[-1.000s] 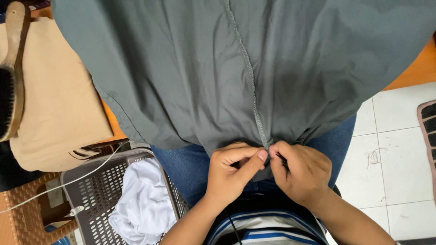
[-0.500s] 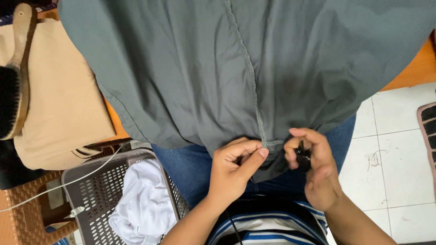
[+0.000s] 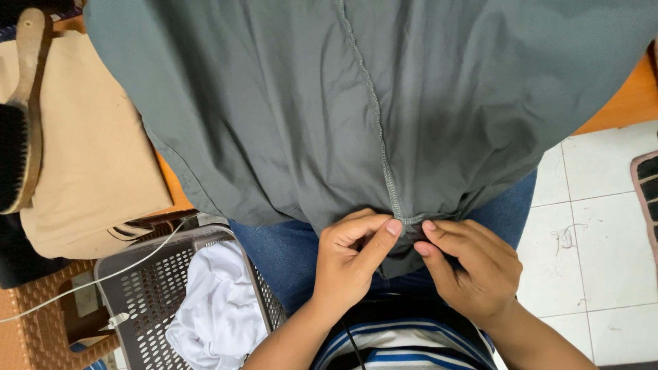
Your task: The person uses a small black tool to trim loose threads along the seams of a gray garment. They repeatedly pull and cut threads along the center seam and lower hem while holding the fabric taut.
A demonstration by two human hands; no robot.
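Pinching grey garment [image 3: 288, 116] hem, seemingly: left hand [image 3: 351, 257], right hand [image 3: 473, 267].

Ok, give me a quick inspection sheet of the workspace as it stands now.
Surface: orange wooden table, mostly covered by cloth.
Job's things: grey garment spread out, stitched seam running to the near edge.
Clutter: beige cloth; brush; grey basket holding white cloth.
Hands: left hand and right hand pinch the garment's edge at the seam end.
Cables: white cable across the basket.
Surroundings: white tiled floor, brown woven chair.
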